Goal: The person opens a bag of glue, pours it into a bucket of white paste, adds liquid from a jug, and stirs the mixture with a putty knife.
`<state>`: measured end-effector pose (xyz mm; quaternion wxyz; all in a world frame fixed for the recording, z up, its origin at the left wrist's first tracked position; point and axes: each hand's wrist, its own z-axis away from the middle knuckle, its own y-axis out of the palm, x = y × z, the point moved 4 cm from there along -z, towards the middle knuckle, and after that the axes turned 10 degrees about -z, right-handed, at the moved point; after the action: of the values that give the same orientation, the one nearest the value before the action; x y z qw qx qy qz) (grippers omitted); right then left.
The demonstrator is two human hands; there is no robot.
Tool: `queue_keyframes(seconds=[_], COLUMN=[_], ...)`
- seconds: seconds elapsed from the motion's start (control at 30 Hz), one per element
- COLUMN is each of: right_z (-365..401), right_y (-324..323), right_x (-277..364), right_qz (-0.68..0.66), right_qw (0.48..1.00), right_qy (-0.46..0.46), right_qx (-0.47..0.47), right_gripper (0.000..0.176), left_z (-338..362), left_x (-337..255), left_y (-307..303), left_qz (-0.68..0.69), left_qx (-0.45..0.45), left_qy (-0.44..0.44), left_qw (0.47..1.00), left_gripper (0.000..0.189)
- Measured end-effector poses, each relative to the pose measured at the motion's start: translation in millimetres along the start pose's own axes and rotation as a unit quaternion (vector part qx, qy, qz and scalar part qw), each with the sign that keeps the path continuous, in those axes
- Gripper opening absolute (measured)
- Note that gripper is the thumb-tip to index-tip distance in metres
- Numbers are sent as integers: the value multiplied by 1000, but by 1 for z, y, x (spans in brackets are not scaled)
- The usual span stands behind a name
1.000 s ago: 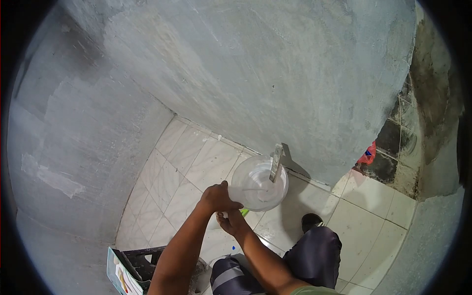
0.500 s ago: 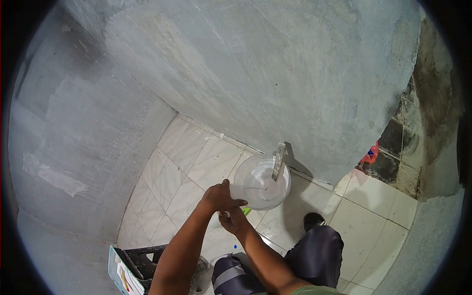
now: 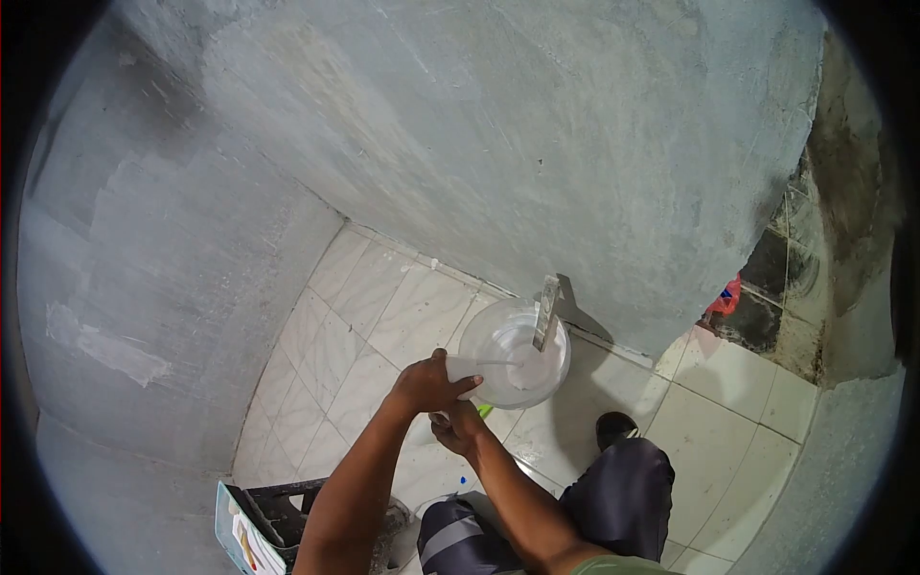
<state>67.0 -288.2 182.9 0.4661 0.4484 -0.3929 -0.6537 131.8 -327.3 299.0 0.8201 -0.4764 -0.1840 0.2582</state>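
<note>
My left hand (image 3: 426,383) is wrapped round a whitish translucent container (image 3: 460,368), tilted over a round clear bucket (image 3: 491,331). A thin pale stream runs from the container's mouth into the bucket, where white material (image 3: 533,369) lies at the bottom. Just below, my right hand (image 3: 458,427) has its fingers curled at the container's lower end. A flat metal blade (image 3: 546,314), smeared with white, rests across the bucket's far right rim.
Grey plastered walls (image 3: 460,144) surround the tiled floor (image 3: 374,287). At the lower left stands a black crate (image 3: 278,513) beside a light-blue tray (image 3: 230,527). A red bag (image 3: 728,297) lies at the right. My shoe (image 3: 613,428) is right of the bucket.
Both hands hold nearly the same pose, and the stream still falls. More white material shows in the bucket. The whole view has shifted slightly.
</note>
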Motion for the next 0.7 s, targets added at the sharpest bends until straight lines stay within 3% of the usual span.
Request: queue_keyframes(seconds=[0.7], right_z=[3], right_y=[3], right_x=[9], right_qz=[121], right_qw=[992], right_qy=[21], right_qx=[1], right_gripper=[21], left_z=[10], left_x=[-6], left_y=[1], left_qz=[-25], left_qx=[-14], left_qy=[9], left_qw=[1000], left_gripper=[98])
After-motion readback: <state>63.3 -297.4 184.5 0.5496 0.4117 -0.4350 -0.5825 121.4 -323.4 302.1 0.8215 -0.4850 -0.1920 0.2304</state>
